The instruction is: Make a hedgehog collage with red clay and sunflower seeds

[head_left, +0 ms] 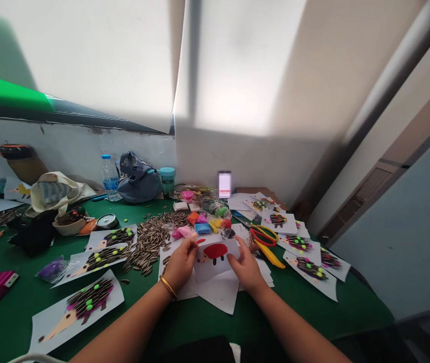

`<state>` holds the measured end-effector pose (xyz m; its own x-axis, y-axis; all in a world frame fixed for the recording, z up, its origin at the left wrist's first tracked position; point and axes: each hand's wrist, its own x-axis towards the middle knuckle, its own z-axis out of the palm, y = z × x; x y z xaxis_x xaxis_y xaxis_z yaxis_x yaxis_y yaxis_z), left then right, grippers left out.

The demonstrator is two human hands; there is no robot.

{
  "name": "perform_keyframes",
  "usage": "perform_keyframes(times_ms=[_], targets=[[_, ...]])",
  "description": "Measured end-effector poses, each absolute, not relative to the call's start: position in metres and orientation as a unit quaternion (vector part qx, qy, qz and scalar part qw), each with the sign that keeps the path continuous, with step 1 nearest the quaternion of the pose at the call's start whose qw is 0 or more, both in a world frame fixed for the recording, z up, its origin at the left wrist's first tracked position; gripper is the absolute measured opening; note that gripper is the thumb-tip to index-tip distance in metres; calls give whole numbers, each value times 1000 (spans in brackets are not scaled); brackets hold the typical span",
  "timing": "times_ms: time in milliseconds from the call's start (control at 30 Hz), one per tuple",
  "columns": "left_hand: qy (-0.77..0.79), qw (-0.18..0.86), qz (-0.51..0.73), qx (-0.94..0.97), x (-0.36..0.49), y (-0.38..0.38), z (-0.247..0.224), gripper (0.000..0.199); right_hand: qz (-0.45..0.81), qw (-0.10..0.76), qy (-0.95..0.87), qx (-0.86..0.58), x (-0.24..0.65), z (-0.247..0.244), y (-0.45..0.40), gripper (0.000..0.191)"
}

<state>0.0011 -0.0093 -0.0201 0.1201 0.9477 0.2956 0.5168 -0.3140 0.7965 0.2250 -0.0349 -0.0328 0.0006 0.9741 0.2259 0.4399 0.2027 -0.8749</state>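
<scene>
Between my two hands I hold up a white paper card (215, 269) with a red, dark-legged hedgehog figure (215, 251) on it. My left hand (180, 263) pinches the card's left edge, a yellow bangle on its wrist. At the opposite edge, my right hand (246, 266) grips with the thumb on the front. Beneath the card lie more white sheets (224, 297). Just beyond it are small packets of coloured clay, among them a blue packet (202, 228). A heap of striped sunflower seeds (158, 234) spreads to the left of the packets.
Finished-looking seed hedgehog cards lie left (82, 307) and right (311, 272). Red-and-yellow-handled scissors (263, 235) and a yellow tool (270, 253) rest by my right hand. Along the wall stand a water bottle (109, 179), a blue bag (139, 181), a teal-lidded jar (167, 181) and a phone (224, 185).
</scene>
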Motion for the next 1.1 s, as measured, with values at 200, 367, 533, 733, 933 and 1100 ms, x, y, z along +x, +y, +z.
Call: perform_keyframes(times_ms=[200, 367, 533, 733, 933, 1100], targets=[[481, 384, 463, 638, 1, -12, -11, 32, 386, 447, -600, -540, 218, -28, -39, 36], [481, 487, 344, 643, -2, -14, -7, 39, 359, 418, -662, -507, 212, -34, -51, 29], [497, 536, 298, 614, 1, -16, -13, 42, 323, 387, -691, -518, 213, -30, -54, 25], [467, 533, 265, 654, 0, -11, -4, 41, 291, 387, -700, -525, 212, -28, -53, 25], [492, 512, 244, 661, 2, 0, -7, 30, 283, 384, -709, -519, 211, -28, -54, 24], [450, 563, 232, 653, 2, 4, -2, 35, 293, 387, -710, -510, 211, -26, -55, 24]])
